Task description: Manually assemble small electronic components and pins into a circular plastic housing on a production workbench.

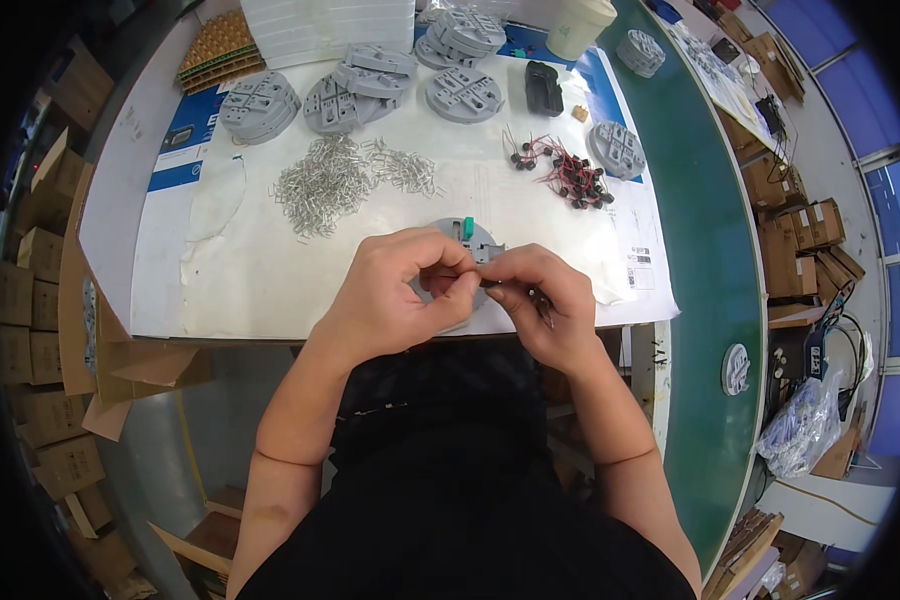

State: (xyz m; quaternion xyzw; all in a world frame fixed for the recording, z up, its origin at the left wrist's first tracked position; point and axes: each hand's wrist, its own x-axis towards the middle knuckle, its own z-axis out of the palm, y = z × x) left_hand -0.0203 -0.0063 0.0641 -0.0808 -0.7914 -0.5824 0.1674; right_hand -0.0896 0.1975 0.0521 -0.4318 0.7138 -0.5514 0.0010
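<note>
Stacked grey discs (258, 107): near the far left corner of the counter (255, 290).
Metal pins (317, 190): heaped inward from the left edge.
Left hand (398, 290): narrow pinch, contents too small to tell.
Grey disc (483, 243): at the near edge, partly beneath the hands, green block (468, 228) on top.
Right hand (555, 298): curled around a small dark item (542, 304), fingertips meeting the left's.
Red-wired black parts (578, 184): clustered toward the right edge.

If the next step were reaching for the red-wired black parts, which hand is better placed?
Probably the right hand: the red-wired black parts lie ahead of it, while the left hand is farther off leftward.
</note>
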